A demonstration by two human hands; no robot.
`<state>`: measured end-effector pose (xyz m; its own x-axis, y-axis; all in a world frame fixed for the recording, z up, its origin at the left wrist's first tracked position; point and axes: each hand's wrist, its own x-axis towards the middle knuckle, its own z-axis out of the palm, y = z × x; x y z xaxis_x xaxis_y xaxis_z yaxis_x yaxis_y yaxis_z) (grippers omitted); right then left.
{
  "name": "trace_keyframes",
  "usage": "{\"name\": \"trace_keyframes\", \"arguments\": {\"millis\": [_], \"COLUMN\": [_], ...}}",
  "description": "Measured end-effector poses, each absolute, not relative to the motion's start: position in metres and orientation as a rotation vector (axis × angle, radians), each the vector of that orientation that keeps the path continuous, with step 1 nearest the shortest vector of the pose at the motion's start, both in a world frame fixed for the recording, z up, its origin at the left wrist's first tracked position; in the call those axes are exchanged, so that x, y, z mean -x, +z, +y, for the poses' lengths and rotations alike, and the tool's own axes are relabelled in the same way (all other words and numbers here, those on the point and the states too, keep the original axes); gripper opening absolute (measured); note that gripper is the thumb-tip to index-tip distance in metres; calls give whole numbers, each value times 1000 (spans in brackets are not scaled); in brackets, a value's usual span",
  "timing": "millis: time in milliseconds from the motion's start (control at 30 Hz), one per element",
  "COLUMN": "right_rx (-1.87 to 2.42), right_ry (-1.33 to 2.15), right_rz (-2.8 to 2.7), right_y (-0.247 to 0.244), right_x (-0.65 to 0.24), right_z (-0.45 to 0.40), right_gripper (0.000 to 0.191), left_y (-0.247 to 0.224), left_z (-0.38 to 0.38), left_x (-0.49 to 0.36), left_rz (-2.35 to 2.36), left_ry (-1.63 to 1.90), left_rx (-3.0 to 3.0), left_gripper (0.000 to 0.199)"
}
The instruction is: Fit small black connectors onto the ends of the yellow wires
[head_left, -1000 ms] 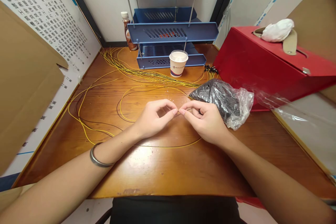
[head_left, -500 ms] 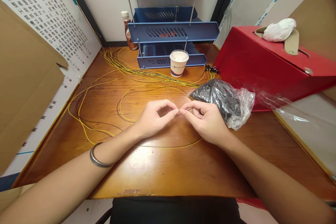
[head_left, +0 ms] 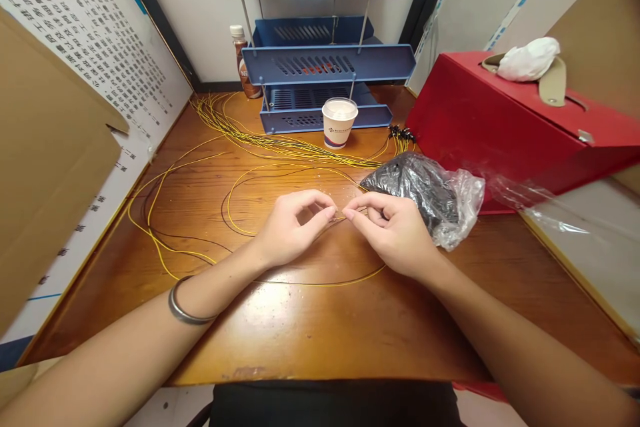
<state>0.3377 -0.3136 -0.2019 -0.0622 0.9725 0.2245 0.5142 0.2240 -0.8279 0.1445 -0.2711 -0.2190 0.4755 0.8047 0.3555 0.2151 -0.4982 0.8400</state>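
Observation:
Both hands are over the middle of the wooden table (head_left: 300, 340), fingertips facing each other with a small gap. My left hand (head_left: 297, 227) pinches a thin wire end between thumb and forefinger. My right hand (head_left: 390, 227) is also closed in a pinch, on the thin yellow wire (head_left: 340, 218) that shows between the hands. A looped yellow and dark wire (head_left: 229, 203) lies around and under my hands. The exact wire ends at the fingertips are too small to make out.
Behind lie a bundle of yellow and black wires (head_left: 280, 147), a lidded paper cup (head_left: 339, 123), a blue rack (head_left: 330, 63) and a brown bottle (head_left: 245, 67). To the right are a plastic bag of black parts (head_left: 420, 187) and a red box (head_left: 480, 120).
My fingertips have moved slightly apart, my left hand shifting a little left, and more of the wire shows between them. The whole view has shifted very slightly.

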Motion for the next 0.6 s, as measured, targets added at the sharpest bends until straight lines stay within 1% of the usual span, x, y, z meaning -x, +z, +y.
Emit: {"name": "trace_keyframes", "arguments": {"millis": [600], "right_rx": [1396], "right_ry": [706], "right_rz": [-1703], "right_y": [-202], "right_x": [-337], "right_z": [-314], "right_gripper": [21], "left_y": [-218], "left_z": [-273], "left_x": [-146], "left_rz": [879], "left_ry": [984], "left_rx": [-2023], "left_gripper": [14]}}
